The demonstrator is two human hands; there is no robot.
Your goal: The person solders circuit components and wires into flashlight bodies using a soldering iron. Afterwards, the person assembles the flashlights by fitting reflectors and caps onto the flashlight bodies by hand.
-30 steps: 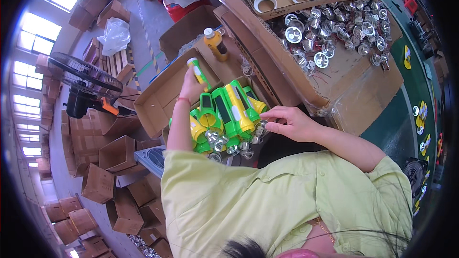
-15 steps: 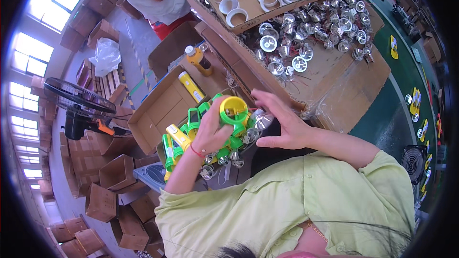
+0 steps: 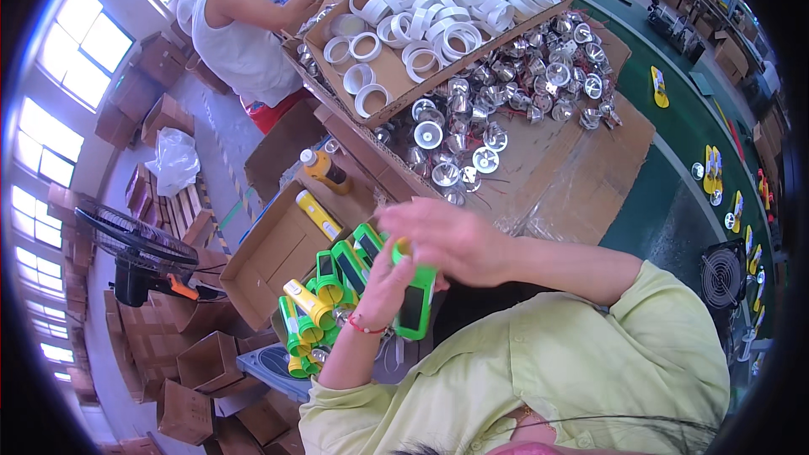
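Green flashlight housing (image 3: 414,310) clamped in left hand (image 3: 381,288), long axis near-to-far; far end overlapped by right hand (image 3: 451,240), its grip indiscernible.

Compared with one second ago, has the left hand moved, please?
Yes. Judged against the orange bottle, the left hand has moved to the right and nearer to the person's body.

Free room over bare cardboard (image 3: 583,164), flashlights (image 3: 312,307) in the way leftward.

Single head-worn fisheye view, downward from close above.
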